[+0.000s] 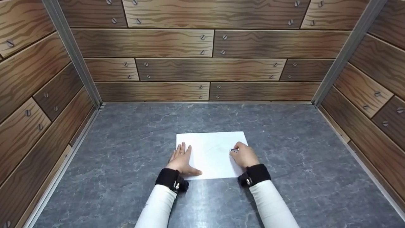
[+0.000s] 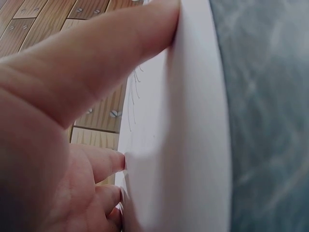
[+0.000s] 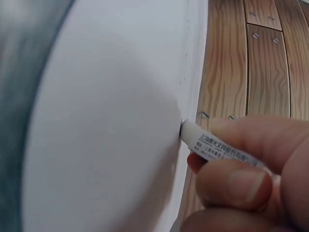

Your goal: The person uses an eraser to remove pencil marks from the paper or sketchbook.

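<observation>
Surrounding the work on three sides, walls [image 1: 174, 44] patterned as brown planks with slotted screw heads rise from a gray tabletop [image 1: 126, 152]. Pale veins run across that surface like marble, and light gleams on it between the forearms. Gray metal posts [image 1: 70, 47] stand in both back corners. Near the middle of the tabletop, a white sheet [image 1: 212, 161] lies flat. The left hand [image 1: 182, 163] rests on its left side, fingers straight and slightly apart, thumb stretched well away toward the near edge. Over the sheet's right side, the right hand [image 1: 246, 155] pinches a small white eraser [image 3: 212, 142] between thumb and fingers. Black bands [image 1: 166, 177] wrap both wrists. The eraser's sleeve carries dark printing, and its exposed end appears to touch the sheet. Thin dark lines [image 2: 135, 82] fan across the paper.
</observation>
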Demonstrator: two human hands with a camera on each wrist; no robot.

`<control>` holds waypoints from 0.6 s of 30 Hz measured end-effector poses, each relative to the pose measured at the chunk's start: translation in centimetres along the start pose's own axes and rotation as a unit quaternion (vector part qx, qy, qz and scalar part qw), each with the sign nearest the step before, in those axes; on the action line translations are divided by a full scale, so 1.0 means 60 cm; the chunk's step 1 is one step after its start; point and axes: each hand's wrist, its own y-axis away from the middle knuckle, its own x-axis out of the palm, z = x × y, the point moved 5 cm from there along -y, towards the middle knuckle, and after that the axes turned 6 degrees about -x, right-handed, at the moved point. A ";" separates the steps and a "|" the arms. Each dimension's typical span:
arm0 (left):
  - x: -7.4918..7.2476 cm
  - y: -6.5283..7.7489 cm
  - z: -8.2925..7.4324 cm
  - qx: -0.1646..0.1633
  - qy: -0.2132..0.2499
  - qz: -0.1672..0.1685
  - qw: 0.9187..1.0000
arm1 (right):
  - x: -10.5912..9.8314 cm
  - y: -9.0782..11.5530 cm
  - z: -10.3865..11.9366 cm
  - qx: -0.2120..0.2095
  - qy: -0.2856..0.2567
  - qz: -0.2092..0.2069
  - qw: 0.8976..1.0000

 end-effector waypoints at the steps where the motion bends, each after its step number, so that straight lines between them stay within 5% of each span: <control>1: -0.001 0.000 -0.001 0.000 -0.001 -0.001 1.000 | 0.000 -0.001 0.000 -0.003 0.002 0.004 1.000; 18: -0.003 0.003 0.000 0.002 0.006 0.002 1.000 | -0.002 0.001 -0.006 0.014 -0.001 -0.010 1.000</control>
